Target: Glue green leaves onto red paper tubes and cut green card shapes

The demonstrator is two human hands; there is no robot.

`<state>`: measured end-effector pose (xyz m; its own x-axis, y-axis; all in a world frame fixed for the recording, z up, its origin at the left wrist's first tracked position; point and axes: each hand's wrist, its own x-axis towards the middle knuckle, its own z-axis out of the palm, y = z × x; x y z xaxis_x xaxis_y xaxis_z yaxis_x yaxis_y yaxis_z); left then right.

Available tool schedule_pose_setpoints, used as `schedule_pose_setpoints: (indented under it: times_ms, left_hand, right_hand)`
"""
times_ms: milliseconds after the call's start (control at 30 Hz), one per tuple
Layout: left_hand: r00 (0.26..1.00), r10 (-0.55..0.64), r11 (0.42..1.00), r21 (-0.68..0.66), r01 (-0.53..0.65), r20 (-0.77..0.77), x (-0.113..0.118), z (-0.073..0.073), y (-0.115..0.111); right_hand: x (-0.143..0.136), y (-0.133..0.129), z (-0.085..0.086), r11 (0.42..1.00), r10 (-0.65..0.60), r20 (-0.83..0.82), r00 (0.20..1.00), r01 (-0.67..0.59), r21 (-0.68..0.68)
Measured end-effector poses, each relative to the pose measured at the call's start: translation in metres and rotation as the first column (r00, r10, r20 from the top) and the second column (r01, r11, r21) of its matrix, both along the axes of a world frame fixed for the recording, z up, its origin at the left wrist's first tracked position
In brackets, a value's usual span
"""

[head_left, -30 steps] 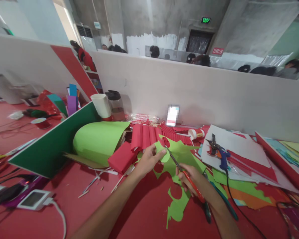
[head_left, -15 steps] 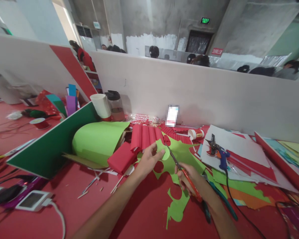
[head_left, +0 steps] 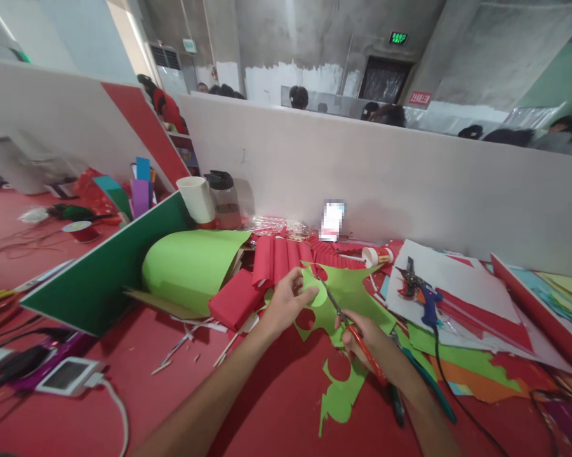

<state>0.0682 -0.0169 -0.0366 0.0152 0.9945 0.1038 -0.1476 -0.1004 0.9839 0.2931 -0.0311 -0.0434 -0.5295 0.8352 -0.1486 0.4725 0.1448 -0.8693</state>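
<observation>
My left hand (head_left: 290, 298) pinches a light green paper piece with a rounded edge (head_left: 318, 293). In my right hand (head_left: 362, 333) are scissors with red-orange handles (head_left: 367, 357), their blades pointing up and left beside the rounded piece. A larger green sheet (head_left: 355, 289) with round cutouts spreads behind and under the blades. Below it lies a green scrap (head_left: 339, 400) with curved cutouts on the red table (head_left: 266, 406). Folded red paper strips (head_left: 279, 259) sit just beyond my left hand.
A glue gun (head_left: 428, 304) rests on white sheets at the right, its cord trailing forward. Teal-handled pliers (head_left: 428, 381) lie near my right forearm. At left are a green roll (head_left: 185, 270), red block (head_left: 233, 299), mug (head_left: 196, 198) and green divider (head_left: 109, 279).
The whole view has shifted slightly. Both hands keep nearly the same pose, with the green paper and the scissors still held.
</observation>
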Motion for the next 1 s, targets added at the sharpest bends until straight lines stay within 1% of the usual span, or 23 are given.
schedule_pose_setpoints:
  times_ms: [67,133,300,467,667,867,1000]
  left_hand:
    - [1.000,0.005,1.000,0.007,-0.005,-0.012,-0.0005,-0.0003,0.0000]
    - [1.000,0.006,1.000,0.018,-0.006,-0.015,-0.0008,-0.0006,0.0002]
    - [0.998,-0.070,0.997,0.030,0.070,0.008,-0.0008,0.0010,-0.0001]
    - [0.996,-0.078,0.996,0.034,0.077,0.050,0.0000,0.0048,-0.0007]
    - [0.999,-0.040,0.999,0.021,0.040,0.018,0.0000,0.0054,-0.0015]
    - [1.000,-0.024,1.000,0.018,0.024,-0.018,-0.0005,0.0020,-0.0011]
    - [1.000,-0.024,1.000,0.010,0.024,0.003,-0.0009,-0.0002,0.0002]
  right_hand:
    - [0.0018,0.0006,-0.0011,1.000,0.011,0.004,1.000,-0.011,-0.006]
    - [0.0028,0.0008,-0.0017,1.000,-0.004,0.004,1.000,0.004,-0.021]
    - [0.0045,0.0003,0.0002,1.000,0.008,0.000,1.000,-0.008,-0.020]
    - [0.0035,-0.0017,0.0032,0.996,0.002,-0.009,1.000,-0.003,-0.088]
    - [0.0005,-0.0026,0.0022,0.992,-0.014,-0.040,0.999,0.009,-0.122]
    - [-0.0001,-0.0011,-0.0003,0.985,-0.041,-0.041,0.998,0.033,-0.172]
    - [0.0006,-0.0001,-0.0021,0.983,-0.053,-0.031,0.998,0.047,-0.178]
